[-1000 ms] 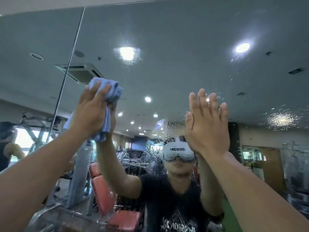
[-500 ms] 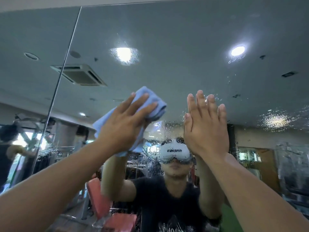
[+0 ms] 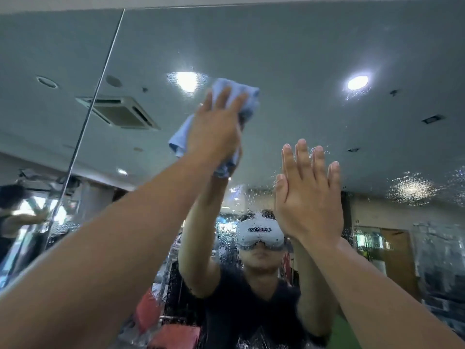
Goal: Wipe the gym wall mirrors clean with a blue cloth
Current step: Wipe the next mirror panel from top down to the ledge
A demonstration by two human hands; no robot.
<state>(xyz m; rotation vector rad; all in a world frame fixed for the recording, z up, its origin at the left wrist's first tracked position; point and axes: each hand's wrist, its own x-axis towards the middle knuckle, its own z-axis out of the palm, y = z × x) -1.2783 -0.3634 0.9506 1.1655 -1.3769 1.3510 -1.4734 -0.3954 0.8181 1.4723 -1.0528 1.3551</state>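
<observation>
The wall mirror [image 3: 289, 46] fills the view. My left hand [image 3: 216, 127] presses a crumpled blue cloth [image 3: 247, 96] flat against the glass, above centre, just under a reflected ceiling light. The cloth's lower corner hangs out left of my wrist. My right hand [image 3: 309, 195] lies flat on the mirror to the lower right of the cloth, fingers together and pointing up, holding nothing. Water droplets speckle the glass around and below my right hand.
A vertical seam [image 3: 95, 96] splits this mirror panel from the one on the left. The glass reflects my own figure in a black shirt, red gym benches [image 3: 176, 333] at the bottom, an air-conditioning vent and another person [image 3: 12, 217] at far left.
My left hand has swept the cloth from near the seam rightward, dipping and then rising to the reflected ceiling light. My right hand has stayed flat on the glass.
</observation>
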